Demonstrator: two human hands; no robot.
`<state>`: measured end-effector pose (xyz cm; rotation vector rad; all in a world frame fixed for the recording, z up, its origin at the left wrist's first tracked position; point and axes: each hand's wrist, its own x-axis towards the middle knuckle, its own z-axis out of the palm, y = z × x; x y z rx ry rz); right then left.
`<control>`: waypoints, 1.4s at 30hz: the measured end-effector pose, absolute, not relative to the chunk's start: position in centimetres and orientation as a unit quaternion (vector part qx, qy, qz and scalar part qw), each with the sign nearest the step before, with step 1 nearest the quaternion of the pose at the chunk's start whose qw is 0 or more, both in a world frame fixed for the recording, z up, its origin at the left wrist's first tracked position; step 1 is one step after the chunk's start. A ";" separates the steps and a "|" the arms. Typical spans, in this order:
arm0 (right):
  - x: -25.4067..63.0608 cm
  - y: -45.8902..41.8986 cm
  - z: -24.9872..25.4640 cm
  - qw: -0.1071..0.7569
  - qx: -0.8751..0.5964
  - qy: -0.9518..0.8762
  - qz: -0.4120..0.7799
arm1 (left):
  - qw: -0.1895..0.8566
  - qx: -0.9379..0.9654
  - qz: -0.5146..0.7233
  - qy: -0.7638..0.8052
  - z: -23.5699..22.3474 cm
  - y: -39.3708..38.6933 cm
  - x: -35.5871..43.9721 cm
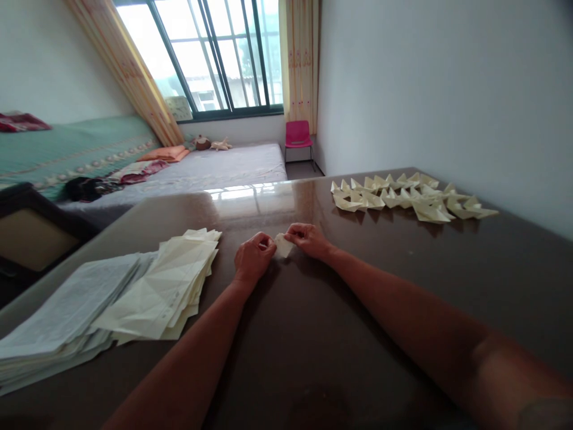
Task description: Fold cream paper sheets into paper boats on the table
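A small piece of folded cream paper (283,246) is held up between my two hands, just over the brown table. My left hand (256,257) pinches its left edge, the fingers curled in. On the other side my right hand (308,239) grips the upper right edge between thumb and forefinger. Parts of the paper are covered by the fingers. Several folded cream paper boats (432,209) stand in rows at the table's far right. To the left lies a stack of creased cream sheets (156,292).
Beside the creased sheets, a pile of printed greyish paper (67,304) reaches the left of the glossy table (286,358). A dark chair (36,233) stands at the left edge. Beyond are a bed (250,161), a pink chair (298,136) and a wall on the right.
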<state>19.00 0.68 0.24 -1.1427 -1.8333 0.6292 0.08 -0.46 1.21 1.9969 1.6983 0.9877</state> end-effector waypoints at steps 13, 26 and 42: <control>19.3 0.9 0.2 0.445 -0.424 -0.757 0.223 | 0.189 0.766 0.386 0.478 0.9 -0.1 -0.1; 19.0 0.6 0.6 0.437 -0.432 -0.752 0.238 | 0.221 0.734 0.397 0.504 2.0 -0.7 0.2; 19.6 1.0 0.3 0.478 -0.455 -0.683 0.314 | 0.268 0.672 0.474 0.501 0.9 0.4 -0.6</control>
